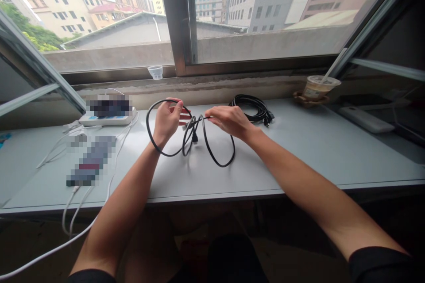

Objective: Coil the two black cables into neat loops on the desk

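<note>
One black power cord (234, 150) loops between the left hand (167, 120), curled round it, and the right hand (230, 121), pinching it; slack could snag its dangling plug (195, 138) in the loops.

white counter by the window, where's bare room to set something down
Freest patch: the counter, right of the coiled black cable and below the cup. Smaller patch: in front of the looped cable. Crowded: around the left hand and right hand, and by the power strip and white cords.
</note>
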Motion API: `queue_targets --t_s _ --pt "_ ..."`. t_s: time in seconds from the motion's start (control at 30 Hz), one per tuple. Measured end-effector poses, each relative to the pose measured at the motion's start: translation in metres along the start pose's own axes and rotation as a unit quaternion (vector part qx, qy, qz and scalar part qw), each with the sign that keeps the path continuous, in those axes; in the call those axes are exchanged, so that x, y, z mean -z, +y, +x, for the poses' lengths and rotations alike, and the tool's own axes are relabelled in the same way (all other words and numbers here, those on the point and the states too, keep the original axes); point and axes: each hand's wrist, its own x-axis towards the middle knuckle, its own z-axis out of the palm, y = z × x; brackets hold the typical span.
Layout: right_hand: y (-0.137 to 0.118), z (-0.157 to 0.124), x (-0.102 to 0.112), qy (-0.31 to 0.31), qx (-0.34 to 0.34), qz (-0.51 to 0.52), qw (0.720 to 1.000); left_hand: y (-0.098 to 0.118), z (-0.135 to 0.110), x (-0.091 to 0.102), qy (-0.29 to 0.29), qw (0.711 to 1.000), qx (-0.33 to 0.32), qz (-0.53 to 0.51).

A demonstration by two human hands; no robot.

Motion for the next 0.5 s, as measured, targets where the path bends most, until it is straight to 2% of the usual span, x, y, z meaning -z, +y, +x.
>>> queue_targets --t_s 0.13,0.2,0.3,0.37,0.5 --pt "-0.015 0.004 0.001 -0.052 0.016 -0.001 0.998 0.004 -0.005 -0.002 -0.122 0.990 0.066 -0.013" --pt "-0.021 0.005 0.001 -0.071 0.001 0.013 0.997 0.005 -0.006 0.002 -0.188 0.978 0.092 -0.023" --pt "-0.029 0.004 -0.001 -0.081 -0.027 0.081 0.993 0.003 -0.004 0.009 -0.247 0.963 0.107 -0.024" --pt "-0.035 0.004 -0.003 -0.070 -0.083 0.151 0.983 -0.001 -0.003 0.010 -0.267 0.957 0.110 -0.023" --pt "-0.046 0.007 -0.014 -0.061 -0.221 0.258 0.939 -0.009 -0.003 0.004 -0.270 0.956 0.113 -0.032"
